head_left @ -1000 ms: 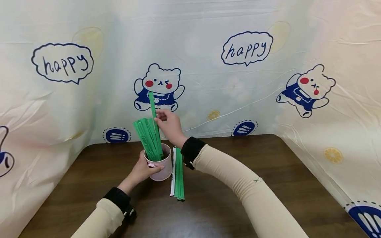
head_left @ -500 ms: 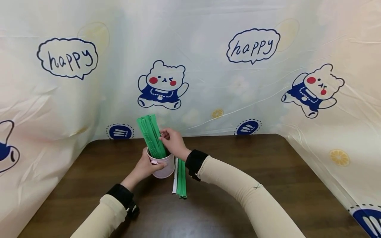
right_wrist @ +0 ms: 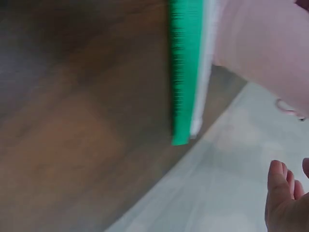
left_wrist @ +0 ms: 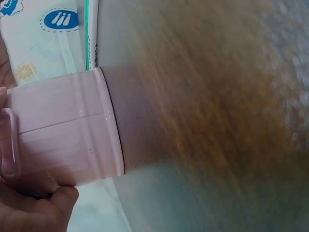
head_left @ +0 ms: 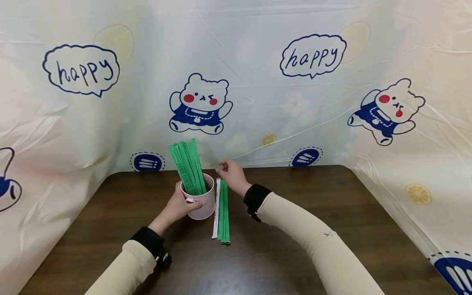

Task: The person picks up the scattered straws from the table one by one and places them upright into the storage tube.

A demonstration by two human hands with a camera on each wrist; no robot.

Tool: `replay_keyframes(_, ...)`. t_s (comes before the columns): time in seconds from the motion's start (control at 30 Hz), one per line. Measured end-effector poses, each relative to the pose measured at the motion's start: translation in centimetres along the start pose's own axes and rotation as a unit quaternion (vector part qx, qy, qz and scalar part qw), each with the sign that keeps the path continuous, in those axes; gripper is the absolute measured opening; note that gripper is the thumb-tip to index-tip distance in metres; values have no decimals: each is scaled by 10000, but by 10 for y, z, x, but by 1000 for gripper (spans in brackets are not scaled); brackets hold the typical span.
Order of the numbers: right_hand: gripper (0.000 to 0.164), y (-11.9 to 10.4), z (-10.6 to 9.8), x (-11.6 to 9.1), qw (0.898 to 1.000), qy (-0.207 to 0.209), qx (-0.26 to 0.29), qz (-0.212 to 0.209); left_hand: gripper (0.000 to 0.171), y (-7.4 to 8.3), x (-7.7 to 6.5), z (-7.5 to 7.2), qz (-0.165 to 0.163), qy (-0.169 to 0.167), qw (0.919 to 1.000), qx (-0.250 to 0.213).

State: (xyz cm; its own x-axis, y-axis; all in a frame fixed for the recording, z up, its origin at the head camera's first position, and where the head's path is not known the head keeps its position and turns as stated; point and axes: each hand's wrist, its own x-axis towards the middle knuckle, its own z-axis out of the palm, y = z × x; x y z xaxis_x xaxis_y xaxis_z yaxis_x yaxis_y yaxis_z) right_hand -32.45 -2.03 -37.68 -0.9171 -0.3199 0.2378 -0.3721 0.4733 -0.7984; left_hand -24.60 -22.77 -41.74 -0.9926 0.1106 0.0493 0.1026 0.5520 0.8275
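Note:
My left hand (head_left: 178,207) grips the side of a small pink pail (head_left: 203,208), thumb across its front. In the left wrist view the pail (left_wrist: 63,121) shows a wire handle (left_wrist: 14,145) by the fingers. A bunch of long flat green strips (head_left: 187,168), like wrapped straws, leans out of the pail. On the table to its right lie more green strips (head_left: 223,213) beside a white one (head_left: 216,213). Over their far end hovers my right hand (head_left: 233,175), fingers loosely bent, holding nothing. The right wrist view shows this hand (right_wrist: 287,203) apart from the strips (right_wrist: 186,72).
A dark brown wooden table (head_left: 295,241) lies under everything. Behind and around it hangs a pale printed cloth (head_left: 258,102) with bears and lettering. Black camera straps (head_left: 256,196) circle both wrists.
My right hand lowered a green strip into the pail among the others, let go, and moved right to above the strips on the table. The left hand keeps its grip on the pail.

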Motion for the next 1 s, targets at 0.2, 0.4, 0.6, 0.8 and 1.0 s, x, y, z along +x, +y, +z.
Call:
replay_keyframes(0.2, 26, 26, 5, -7, 9977, -169, -448, 486, 102, -1, 0, 1, -83, -35, 10000, 10)
replay_keyframes(0.4, 33, 43, 14, -11, 9896, -655, -602, 1134, 103, -3, 0, 1, -89, -33, 9999, 40)
replay_keyframes(0.6, 16, 51, 25, -12, 9836, -807, -680, 1466, 103, -3, 0, -1, -96, -31, 9999, 22)
replay_keyframes(0.8, 53, 48, 26, -13, 9828, -826, -726, 1482, 103, -2, -1, -1, -105, -34, 9999, 14)
replay_keyframes(1.0, 53, 43, 28, -14, 9775, -807, -892, 1730, 102, -2, 0, -1, -93, -15, 10000, -31)
